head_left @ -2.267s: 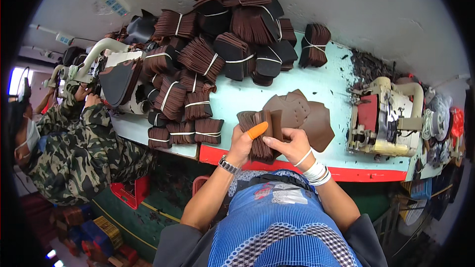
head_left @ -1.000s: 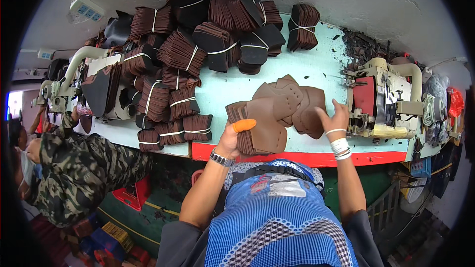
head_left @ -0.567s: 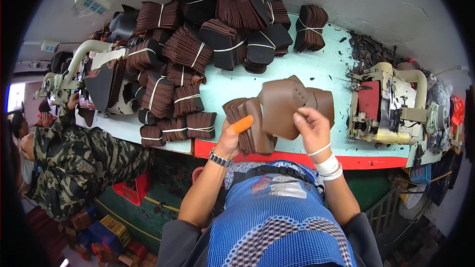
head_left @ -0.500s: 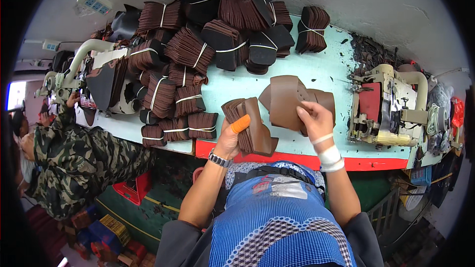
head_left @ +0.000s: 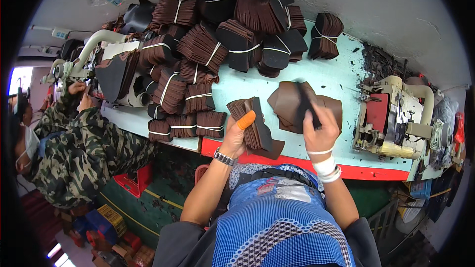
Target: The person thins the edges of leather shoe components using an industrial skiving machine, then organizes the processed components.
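Observation:
My left hand [head_left: 234, 136], an orange cover on its thumb, grips a stack of brown and black leather pieces [head_left: 251, 123] above the table's front edge. A single brown leather piece [head_left: 273, 150] shows under the near end of that stack. In my right hand [head_left: 321, 131], thumb and fingers pinch one leather piece [head_left: 303, 104], seen nearly edge-on, dark and smeared by motion. Below it, loose brown leather pieces [head_left: 284, 104] overlap in a flat pile on the table. White tape wraps my right wrist.
Tied bundles of leather pieces [head_left: 202, 44] are heaped at the back left of the light-blue table [head_left: 237, 84]. A machine [head_left: 386, 113] stands on the right, another [head_left: 116, 64] on the left. A person in camouflage [head_left: 84, 153] works at the left one. Dark scraps [head_left: 383, 59] lie back right.
My right hand has tilted its leather piece from brown face showing to nearly edge-on, just above the pile. The stack in my left hand now shows a dark piece on its outer side.

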Demonstrator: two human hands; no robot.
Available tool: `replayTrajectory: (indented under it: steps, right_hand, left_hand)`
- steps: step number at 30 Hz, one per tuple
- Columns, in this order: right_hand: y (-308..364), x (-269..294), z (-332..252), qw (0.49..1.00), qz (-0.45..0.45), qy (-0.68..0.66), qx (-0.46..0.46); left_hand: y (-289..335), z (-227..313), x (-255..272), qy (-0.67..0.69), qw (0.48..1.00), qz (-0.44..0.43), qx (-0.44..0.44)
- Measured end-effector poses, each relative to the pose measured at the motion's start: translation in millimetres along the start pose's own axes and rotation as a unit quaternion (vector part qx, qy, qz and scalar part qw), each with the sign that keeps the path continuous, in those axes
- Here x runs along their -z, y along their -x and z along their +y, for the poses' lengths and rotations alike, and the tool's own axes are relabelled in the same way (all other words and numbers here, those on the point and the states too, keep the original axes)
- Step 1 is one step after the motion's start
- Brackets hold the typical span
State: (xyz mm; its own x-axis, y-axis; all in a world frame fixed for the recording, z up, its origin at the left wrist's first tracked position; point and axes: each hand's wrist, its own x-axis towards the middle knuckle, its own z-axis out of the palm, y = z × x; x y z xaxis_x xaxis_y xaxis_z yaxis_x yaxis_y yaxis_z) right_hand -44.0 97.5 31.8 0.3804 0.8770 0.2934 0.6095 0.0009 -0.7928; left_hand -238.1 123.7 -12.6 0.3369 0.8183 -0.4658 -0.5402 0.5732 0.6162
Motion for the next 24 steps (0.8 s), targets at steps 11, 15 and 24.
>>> replayTrajectory:
  steps: [11,15,24]
  right_hand:
    - [5.5,-7.4,-8.4,0.949,-0.255,-0.136,-0.130]
    - [15.2,-8.3,11.0,0.921,-0.226,-0.238,-0.212]
    - [-7.5,38.5,79.7,0.967,-0.063,-0.154,-0.193]
  left_hand:
    - [0.3,-1.8,-1.8,-0.078,0.997,0.011,-0.025]
    - [-11.1,-10.7,-30.3,-0.091,0.996,-0.008,0.016]
    - [1.7,0.1,-32.4,-0.047,0.999,0.003,-0.021]
